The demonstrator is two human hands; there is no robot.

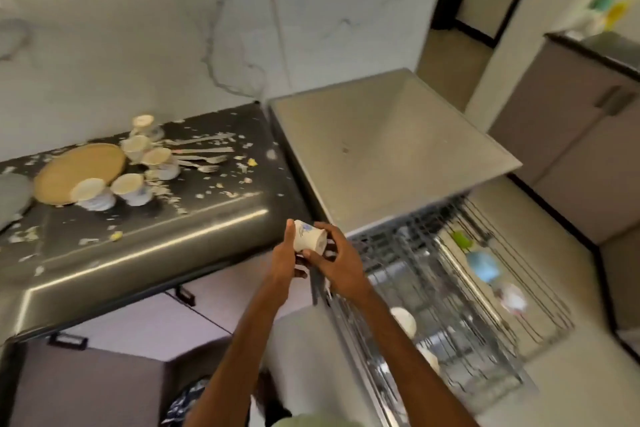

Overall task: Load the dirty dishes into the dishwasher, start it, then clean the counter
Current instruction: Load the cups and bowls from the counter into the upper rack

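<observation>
Glossy dark counter (pixel 145 246), metal wire rack (pixel 450 288), glazed cup (pixel 308 236)

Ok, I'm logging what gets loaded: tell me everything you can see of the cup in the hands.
The cup is small, white with a blue flower print, ceramic by its look. It is tipped sideways, mouth toward the right hand. That and the left hand grip it in the air by the counter corner.

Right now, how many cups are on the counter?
5, beside the round tray: one at its front edge, one right of that, two behind, one nearest the wall. The left hand and right hand hold a sixth cup.
</observation>
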